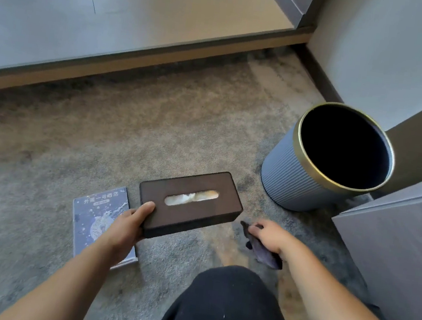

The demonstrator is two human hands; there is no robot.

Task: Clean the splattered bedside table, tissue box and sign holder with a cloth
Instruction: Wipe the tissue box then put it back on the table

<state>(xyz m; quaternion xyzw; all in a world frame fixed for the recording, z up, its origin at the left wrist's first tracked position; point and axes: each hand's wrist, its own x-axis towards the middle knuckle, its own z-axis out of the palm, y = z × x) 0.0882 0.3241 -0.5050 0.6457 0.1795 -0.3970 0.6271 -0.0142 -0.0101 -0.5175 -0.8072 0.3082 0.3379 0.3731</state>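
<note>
Tissue box (pixel 190 203) on carpet (pixel 101 132), near end gripped by left hand (pixel 126 226), thumb on top, fingers hidden underneath. Right hand (pixel 271 236) curled around dark cloth (pixel 262 250) just beside the box. Sign holder (pixel 98 214) flat, left. Bin (pixel 322 158) right.

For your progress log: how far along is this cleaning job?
Done: nothing visibly finished, though no splatter shows on the tissue box. In hand: left hand grips the box; right hand holds the dark cloth. Left: the sign holder on the carpet and the bedside table.
</note>
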